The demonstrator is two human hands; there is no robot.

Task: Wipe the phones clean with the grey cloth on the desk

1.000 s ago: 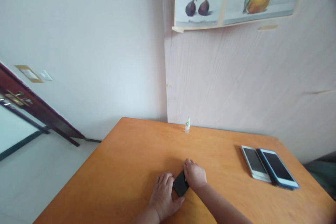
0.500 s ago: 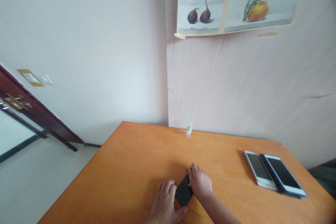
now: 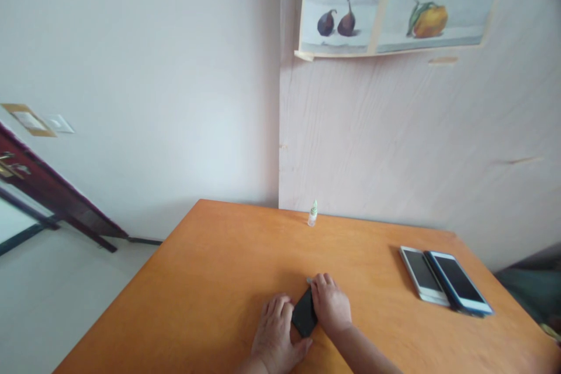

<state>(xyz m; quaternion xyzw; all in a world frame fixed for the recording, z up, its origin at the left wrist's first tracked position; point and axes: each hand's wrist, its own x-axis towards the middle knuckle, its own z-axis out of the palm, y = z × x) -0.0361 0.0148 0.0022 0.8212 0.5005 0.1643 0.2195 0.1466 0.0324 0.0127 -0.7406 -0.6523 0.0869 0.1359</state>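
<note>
A black phone point(image 3: 304, 314) lies low over the table, tilted between my two hands. My left hand point(image 3: 277, 330) grips it from the left, fingers along its upper left edge and thumb below its near corner. On the opposite edge, my right hand point(image 3: 332, 302) is closed with its fingers curled at the phone's upper right side. A small pale thing point(image 3: 309, 280) pokes out by the right fingertips, too small to name. What lies inside the right fingers is hidden.
On the orange wooden table point(image 3: 210, 263), a small clear dropper bottle point(image 3: 312, 215) stands near the wall. Two white-framed devices, one plain point(image 3: 423, 274) and one in a blue case point(image 3: 460, 283), lie at the right. A fruit painting point(image 3: 342, 17) hangs above; a door point(image 3: 48, 187) is far left.
The view has shifted slightly, moving the door and devices leftward in the picture. Both hands stay at the phone, and the pale thing by the right fingertips shows a little more.
</note>
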